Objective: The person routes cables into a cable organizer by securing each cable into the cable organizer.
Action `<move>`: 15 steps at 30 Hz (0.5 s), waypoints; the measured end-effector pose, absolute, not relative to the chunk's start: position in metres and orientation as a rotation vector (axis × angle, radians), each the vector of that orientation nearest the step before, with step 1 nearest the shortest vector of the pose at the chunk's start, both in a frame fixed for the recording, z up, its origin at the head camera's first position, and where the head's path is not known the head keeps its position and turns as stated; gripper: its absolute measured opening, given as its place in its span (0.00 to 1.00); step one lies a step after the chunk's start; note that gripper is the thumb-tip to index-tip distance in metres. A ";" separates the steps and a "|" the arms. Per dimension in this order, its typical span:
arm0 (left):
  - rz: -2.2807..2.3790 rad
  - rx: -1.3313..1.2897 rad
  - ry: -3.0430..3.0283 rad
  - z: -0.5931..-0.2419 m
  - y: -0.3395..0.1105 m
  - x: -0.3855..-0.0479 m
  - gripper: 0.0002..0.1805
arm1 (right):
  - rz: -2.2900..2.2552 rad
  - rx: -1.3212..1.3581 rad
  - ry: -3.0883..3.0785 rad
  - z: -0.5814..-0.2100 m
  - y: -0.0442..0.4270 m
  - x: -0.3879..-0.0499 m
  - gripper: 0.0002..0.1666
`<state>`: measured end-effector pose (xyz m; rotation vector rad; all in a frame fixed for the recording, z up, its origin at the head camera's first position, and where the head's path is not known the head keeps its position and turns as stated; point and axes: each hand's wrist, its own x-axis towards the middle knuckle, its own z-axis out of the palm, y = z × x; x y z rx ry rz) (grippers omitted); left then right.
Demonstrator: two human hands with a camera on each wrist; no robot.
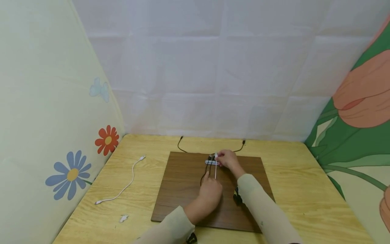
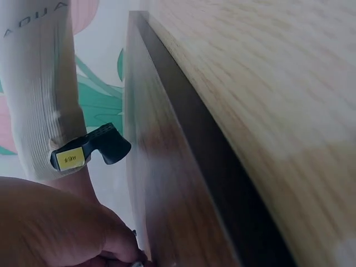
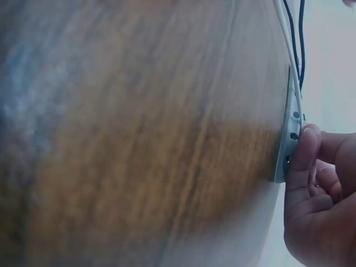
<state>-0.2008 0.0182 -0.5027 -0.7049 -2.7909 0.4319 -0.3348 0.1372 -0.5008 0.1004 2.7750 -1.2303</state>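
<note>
On a dark wooden board [image 1: 179,183] lies a pale strip with holes [image 3: 285,146], near the board's back edge. Two black cables [image 1: 202,177] and a white cable [image 1: 215,171] run across it. My right hand [image 1: 229,159] pinches the white cable's end at the strip between thumb and fingers; the right wrist view shows this hand [image 3: 322,194] beside the strip's holes. Nearer the front, my left hand [image 1: 210,193] is over the board by the cables' lower parts, one finger pointing toward the strip. What its other fingers hold is hidden.
A white cable [image 1: 132,174] lies curved on the light wooden table [image 1: 292,189] at the left, with a small white piece [image 1: 123,218] below it. Two black cable ends [image 1: 181,137] stick out behind the board. A white sheet [image 1: 195,67] hangs at the back.
</note>
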 end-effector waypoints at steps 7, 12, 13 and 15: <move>0.436 -0.704 -2.795 -0.505 0.020 -0.201 0.09 | -1.212 0.095 2.786 -0.501 0.135 -0.334 0.10; 0.430 -0.712 -2.808 -0.505 0.020 -0.202 0.09 | -1.208 0.096 2.805 -0.502 0.136 -0.334 0.09; 0.432 -0.711 -2.810 -0.504 0.020 -0.202 0.09 | -1.210 0.095 2.807 -0.502 0.136 -0.334 0.09; 0.439 -0.709 -2.807 -0.505 0.020 -0.202 0.09 | -1.210 0.089 2.811 -0.502 0.135 -0.334 0.09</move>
